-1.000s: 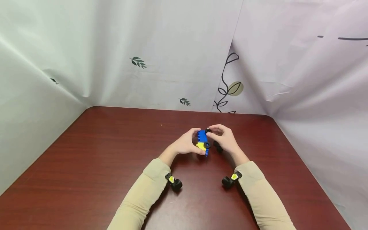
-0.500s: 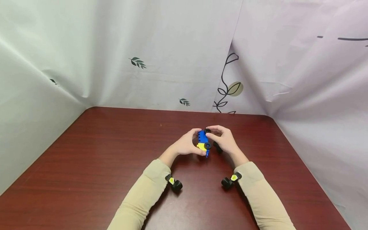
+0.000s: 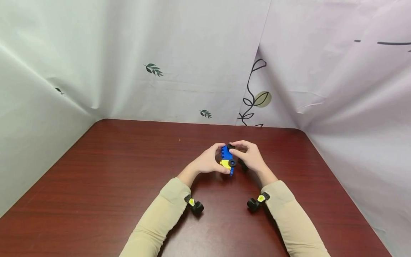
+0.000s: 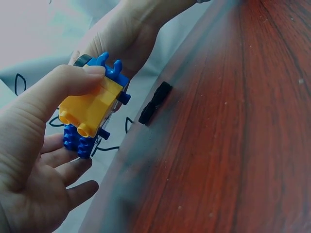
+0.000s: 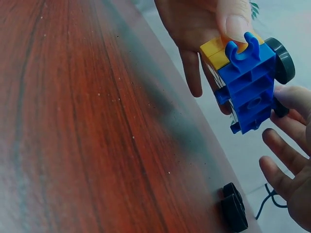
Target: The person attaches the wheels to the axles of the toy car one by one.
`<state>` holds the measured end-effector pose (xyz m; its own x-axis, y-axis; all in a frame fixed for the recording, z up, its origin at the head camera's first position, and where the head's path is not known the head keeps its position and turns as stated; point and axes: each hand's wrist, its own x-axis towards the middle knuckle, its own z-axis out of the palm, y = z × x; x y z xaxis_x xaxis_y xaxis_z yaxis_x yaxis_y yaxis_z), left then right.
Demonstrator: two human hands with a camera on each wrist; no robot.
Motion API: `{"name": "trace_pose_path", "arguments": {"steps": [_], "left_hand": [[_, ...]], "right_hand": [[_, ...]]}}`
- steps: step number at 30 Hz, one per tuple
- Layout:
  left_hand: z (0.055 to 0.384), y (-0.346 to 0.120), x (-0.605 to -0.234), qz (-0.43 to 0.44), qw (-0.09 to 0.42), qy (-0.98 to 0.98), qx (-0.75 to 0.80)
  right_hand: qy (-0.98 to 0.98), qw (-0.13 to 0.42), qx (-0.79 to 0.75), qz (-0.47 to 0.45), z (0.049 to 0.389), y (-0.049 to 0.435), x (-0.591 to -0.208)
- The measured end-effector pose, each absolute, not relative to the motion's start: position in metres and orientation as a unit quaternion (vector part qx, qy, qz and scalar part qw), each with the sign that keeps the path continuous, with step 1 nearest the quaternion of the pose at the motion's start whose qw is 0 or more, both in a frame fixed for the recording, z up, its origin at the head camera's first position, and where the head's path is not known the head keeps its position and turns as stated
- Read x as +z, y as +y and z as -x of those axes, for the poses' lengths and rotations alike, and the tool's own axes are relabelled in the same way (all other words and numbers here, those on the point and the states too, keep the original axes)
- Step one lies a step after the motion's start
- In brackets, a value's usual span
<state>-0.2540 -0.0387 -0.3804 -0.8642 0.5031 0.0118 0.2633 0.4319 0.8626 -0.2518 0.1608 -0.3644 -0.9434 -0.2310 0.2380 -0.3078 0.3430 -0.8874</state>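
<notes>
My left hand [image 3: 207,161] grips a toy block car [image 3: 226,152] tipped on its side above the table, thumb on its yellow brick [image 4: 83,108] and fingers at the opposite end. The car's blue chassis [image 5: 250,90], with a hook at one end, faces the right wrist camera. One black wheel [image 5: 283,60] sits on the chassis side by the yellow brick. At the other end, my right hand [image 3: 251,156] pinches a second black wheel [image 5: 279,108] against the same side; the fingers partly cover it. Studded blue bricks [image 4: 77,141] show beyond the yellow one.
Loose black wheels [image 5: 234,208] lie on the dark red table [image 3: 128,185], close to my right hand. A white patterned curtain [image 3: 179,92] hangs behind the table's far edge. Both wrists carry small black cameras [image 3: 197,207].
The pinched wheel has shifted slightly left, closer against the blue chassis, and my right hand has moved a little with it. My left hand keeps its grip, nearly still.
</notes>
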Motion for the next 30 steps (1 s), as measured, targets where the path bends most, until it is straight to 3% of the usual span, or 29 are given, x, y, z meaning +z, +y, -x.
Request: {"name": "trace_pose_path", "arguments": {"steps": [11,30], "left_hand": [[0.251,-0.035,-0.377,-0.248,0.103,0.845,0.462],[0.246,-0.031,-0.373,-0.262,0.084,0.846,0.457]], "right_hand": [[-0.794,0.050,0.596,-0.112,0.262,0.161,-0.377],[-0.712,-0.157,0.684,0.008,0.258,0.156,-0.371]]}}
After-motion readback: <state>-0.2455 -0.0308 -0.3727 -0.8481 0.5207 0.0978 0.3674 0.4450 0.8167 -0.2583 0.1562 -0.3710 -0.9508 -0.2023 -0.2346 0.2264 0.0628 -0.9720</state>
